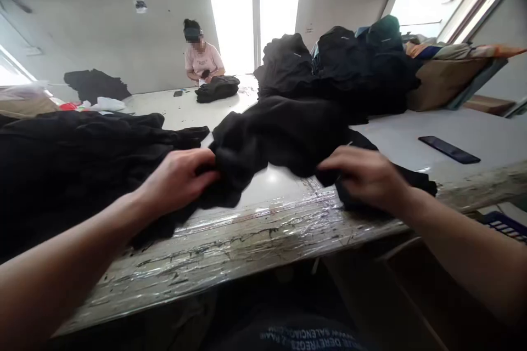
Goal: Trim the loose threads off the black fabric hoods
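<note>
A black cloth garment (284,131) is stretched between my two hands above the table's front part. It is bunched and smeared by motion, so its exact kind does not show. My left hand (181,178) grips its left end, with fingers wrapped into the cloth. Its other end is pinched by my right hand (366,175), just over a dark folded piece of cloth (411,178) on the table. Left of my left hand spreads a big heap of black garments (74,164), reaching the table's front edge.
Tall stacks of dark garments (329,66) stand behind the held cloth. A phone (448,149) lies on the right of the white table (263,189), whose front edge is wrapped in torn clear film. Across it a person (203,57) handles something dark beside a black pile (217,89).
</note>
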Demonstrator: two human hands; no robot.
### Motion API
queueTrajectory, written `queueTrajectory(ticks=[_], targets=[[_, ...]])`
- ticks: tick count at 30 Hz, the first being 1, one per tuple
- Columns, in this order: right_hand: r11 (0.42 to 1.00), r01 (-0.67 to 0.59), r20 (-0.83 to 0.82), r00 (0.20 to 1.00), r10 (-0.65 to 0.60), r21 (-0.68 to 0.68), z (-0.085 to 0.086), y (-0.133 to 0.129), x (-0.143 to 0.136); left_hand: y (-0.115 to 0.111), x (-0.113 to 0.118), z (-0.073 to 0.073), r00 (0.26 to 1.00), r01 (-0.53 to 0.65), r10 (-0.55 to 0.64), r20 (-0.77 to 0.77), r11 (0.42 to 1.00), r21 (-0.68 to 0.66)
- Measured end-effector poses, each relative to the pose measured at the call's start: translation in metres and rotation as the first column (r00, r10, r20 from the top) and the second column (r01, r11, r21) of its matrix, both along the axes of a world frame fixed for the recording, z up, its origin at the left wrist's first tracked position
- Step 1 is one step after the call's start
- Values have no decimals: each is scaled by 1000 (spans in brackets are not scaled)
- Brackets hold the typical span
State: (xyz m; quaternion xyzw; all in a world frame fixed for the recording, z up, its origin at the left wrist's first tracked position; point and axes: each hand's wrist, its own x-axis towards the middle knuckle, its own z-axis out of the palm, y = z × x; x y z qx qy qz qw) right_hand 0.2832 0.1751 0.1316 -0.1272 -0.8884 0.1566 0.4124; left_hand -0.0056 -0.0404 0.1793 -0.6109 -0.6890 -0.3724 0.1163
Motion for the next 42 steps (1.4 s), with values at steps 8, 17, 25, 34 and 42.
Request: queueTrajectory(ticks=[8,17,25,34,42], targets=[[974,-167,122,975,187,-155,8,0,34,-7,-10,-10,970,-26,83,228,970,-242],[972,8,52,999,4,-236,1,14,24,-5,-15,-29,817,70,107,566,957,-282],[977,164,-144,979,-145,133,10,19,-4,-8,-22,-40,952,-301,305,8,938,173],[861,-23,686,594,421,-509,-90,-10,27,-69,11,-135,945,228,30,326,655,-721],[796,295,448,893,-34,-528,-98,60,-43,26,-14,-144,957,-80,178,230,921,-382]])
